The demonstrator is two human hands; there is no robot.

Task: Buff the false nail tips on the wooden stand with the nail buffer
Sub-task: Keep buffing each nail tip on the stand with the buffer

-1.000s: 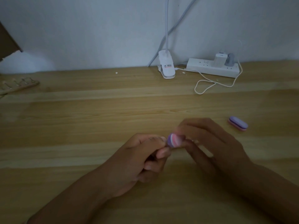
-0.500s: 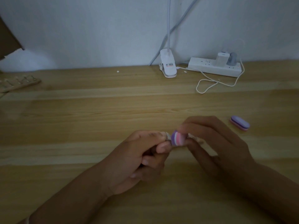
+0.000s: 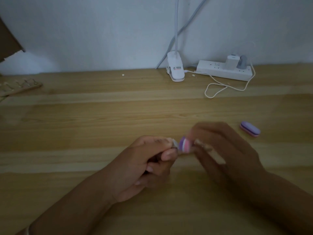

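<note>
I see the left hand [image 3: 144, 165] pinching a small nail tip [image 3: 175, 144] over the bench [image 3: 84, 129]. The blurred right hand [image 3: 227, 150] grips the buffer [image 3: 185, 145] just beside it. The wooden stand [image 3: 20, 88] lies far left.

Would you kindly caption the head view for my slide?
Right hand holds a nail buffer against a nail tip pinched by left hand.

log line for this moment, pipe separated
left hand pinches small pale false nail tip | right hand holds purple-pink oval buffer against it | second purple oval buffer lies on wooden table
</note>
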